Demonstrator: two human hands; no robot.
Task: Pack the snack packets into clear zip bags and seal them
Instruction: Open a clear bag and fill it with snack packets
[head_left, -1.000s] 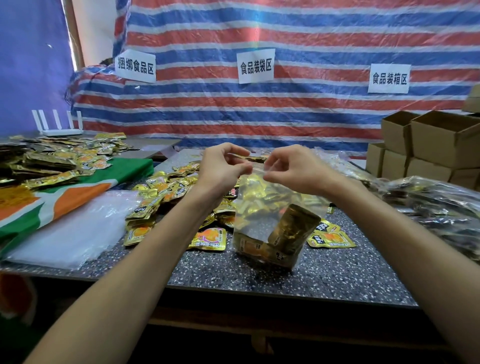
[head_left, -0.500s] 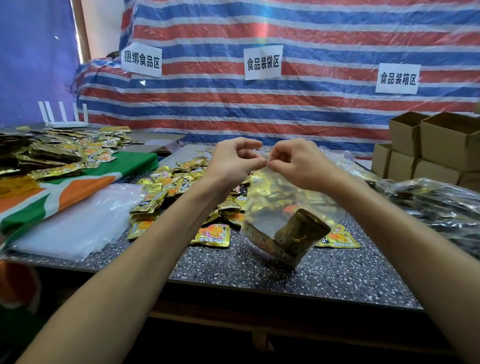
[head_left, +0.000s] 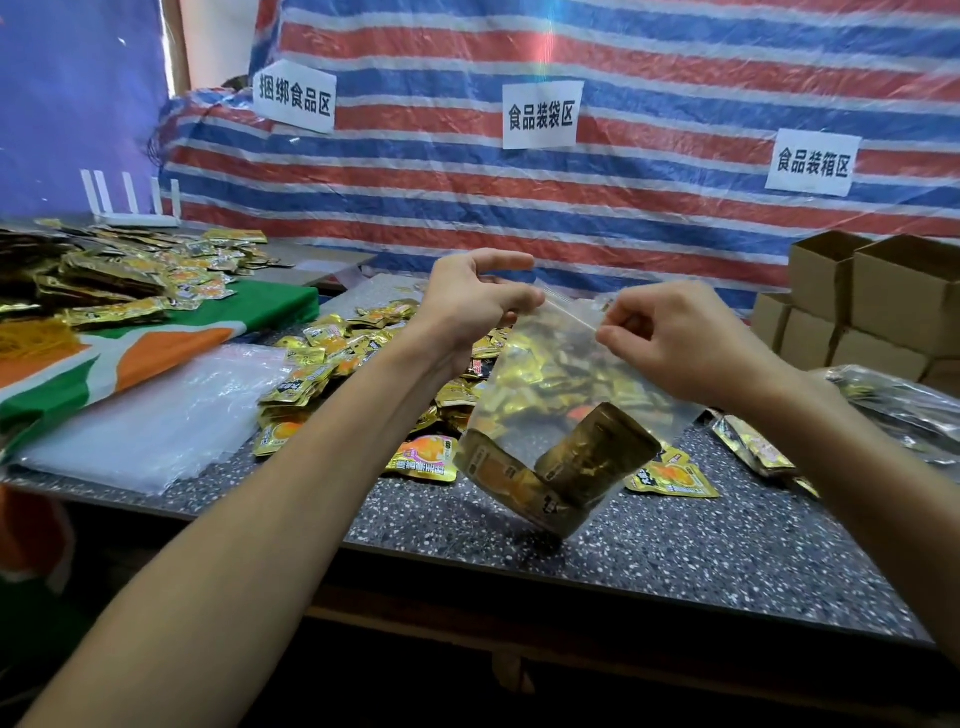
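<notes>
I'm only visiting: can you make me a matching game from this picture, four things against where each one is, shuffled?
1 zip bag
2 cardboard boxes
3 pile of empty clear bags
4 loose snack packets

A stacked at far right
B scattered over the middle of the table
C pinched at its top, in the air
D flat at the table's left

Pairs: 1-C, 2-A, 3-D, 4-B
</notes>
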